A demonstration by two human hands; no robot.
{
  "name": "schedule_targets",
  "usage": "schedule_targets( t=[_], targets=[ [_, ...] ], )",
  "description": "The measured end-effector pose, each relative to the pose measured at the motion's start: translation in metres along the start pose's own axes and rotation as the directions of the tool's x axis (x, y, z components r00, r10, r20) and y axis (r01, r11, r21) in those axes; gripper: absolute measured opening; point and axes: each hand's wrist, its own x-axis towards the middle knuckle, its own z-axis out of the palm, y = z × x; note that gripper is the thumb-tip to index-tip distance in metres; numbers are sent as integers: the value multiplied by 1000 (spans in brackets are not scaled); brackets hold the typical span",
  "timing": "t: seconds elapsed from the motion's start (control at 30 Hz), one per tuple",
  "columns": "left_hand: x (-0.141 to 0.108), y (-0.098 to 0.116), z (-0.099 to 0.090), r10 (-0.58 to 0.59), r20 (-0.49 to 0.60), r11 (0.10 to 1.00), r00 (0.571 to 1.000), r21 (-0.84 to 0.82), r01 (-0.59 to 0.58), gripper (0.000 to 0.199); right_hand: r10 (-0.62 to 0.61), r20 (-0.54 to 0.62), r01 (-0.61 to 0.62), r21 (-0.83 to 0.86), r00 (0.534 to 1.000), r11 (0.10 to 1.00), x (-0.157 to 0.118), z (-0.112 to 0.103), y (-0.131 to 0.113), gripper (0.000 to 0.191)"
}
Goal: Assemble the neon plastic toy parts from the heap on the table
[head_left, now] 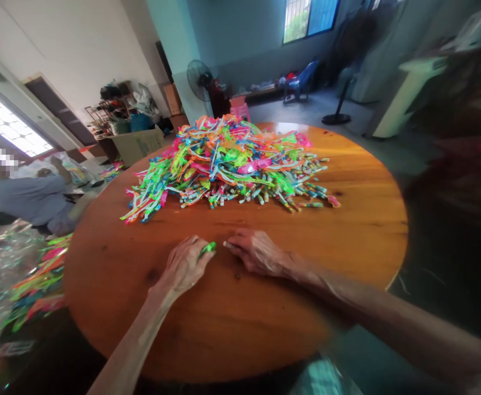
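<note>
My left hand is closed around a small bright green piece, which sticks out between thumb and fingers. Just to its right, my right hand has its fingers pinched on a small whitish tip; the rest of that item is hidden by the fingers. A narrow gap separates the two hands, low over the round wooden table. Beyond them lies a big heap of colourful plastic pieces in green, pink, orange and blue, with short patterned sticks poking out along its near edge.
At the left a person in a grey top sits near clear plastic bags and more colourful pieces. A cardboard box stands behind the table's left edge. Farther back are a fan and a blue chair.
</note>
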Motion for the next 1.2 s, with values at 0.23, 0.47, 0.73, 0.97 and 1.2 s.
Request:
schedule_targets(
  t=[0.23, 0.47, 0.73, 0.97, 1.2],
  targets=[
    [-2, 8, -1, 164, -56, 984, 985, -64, -168, 11, 27, 25, -29, 72, 999, 997, 4, -5, 3, 22],
    [-5, 14, 6, 212, -63, 976, 975, -39, -215, 18, 45, 75, -49, 60, 996, 997, 4, -11, 1, 19],
    [-5, 15, 4, 218, -48, 976, 975, 7, -218, 23, 14, 82, -23, 106, 997, 994, 5, -8, 0, 16],
    [-5, 16, 5, 246, -61, 969, 967, 45, -243, 25, 3, 74, -15, 169, 997, 986, 4, -6, 3, 16],
    [-4, 17, 7, 315, -103, 949, 943, 61, -310, 31, -98, 142, 85, 98, 985, 992, 1, -8, -3, 18]
  ],
)
